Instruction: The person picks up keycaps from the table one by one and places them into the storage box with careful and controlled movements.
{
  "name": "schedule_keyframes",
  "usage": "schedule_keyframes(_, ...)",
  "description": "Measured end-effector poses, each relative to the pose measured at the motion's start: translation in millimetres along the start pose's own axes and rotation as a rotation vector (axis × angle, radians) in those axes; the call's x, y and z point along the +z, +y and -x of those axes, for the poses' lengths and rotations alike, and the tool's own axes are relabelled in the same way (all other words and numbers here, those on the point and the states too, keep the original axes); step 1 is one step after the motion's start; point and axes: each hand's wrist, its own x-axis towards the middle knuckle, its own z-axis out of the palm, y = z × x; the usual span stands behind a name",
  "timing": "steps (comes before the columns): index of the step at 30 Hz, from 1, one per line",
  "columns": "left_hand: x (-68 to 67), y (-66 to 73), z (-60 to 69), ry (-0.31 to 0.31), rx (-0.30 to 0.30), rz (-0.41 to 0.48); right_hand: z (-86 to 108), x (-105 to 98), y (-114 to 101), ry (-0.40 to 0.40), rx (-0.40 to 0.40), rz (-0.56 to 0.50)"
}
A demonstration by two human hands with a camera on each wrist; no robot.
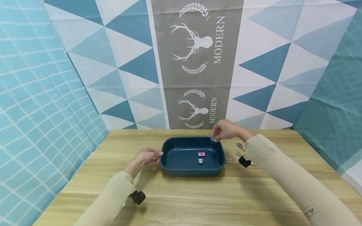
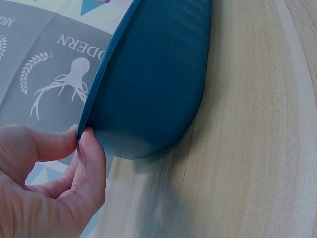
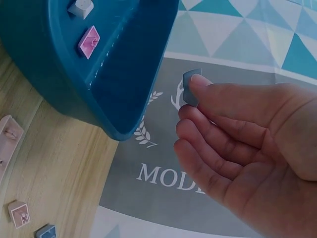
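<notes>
A blue basin (image 1: pixel 193 172) stands on the wooden table. The left hand (image 1: pixel 147 156) pinches its left rim between thumb and fingers, as the left wrist view shows the hand (image 2: pixel 59 173) on the rim (image 2: pixel 106 64). Above the basin's back right corner, the right hand (image 1: pixel 227 129) holds a small grey-blue keycap (image 1: pixel 212 138); in the right wrist view thumb and fingertips of the hand (image 3: pixel 247 134) pinch this keycap (image 3: pixel 190 89). Inside the basin lie a pink keycap (image 1: pixel 201 154) and a white keycap (image 1: pixel 200 161), apart from each other.
Right of the basin, on the table (image 1: pixel 181 201), lie a long pale pink key (image 1: pixel 232 160), a beige keycap (image 1: pixel 238 153), a dark blue keycap (image 1: pixel 239 145) and another beige one (image 1: pixel 244 148). A patterned cloth (image 1: pixel 195 78) hangs behind the table.
</notes>
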Motion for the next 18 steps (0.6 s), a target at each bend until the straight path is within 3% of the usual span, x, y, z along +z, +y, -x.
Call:
schedule_keyframes(5, -1.8, -5.3, 0.7, -0.005, 0.002, 0.017, -6.4, 3.0, -3.7, -0.001, -0.016, 0.026)
schedule_keyframes(18, 0.3, 0.8, -3.0, -0.004, -0.006, -0.003, -16.3, 9.3, -6.5, 0.015, 0.036, 0.04)
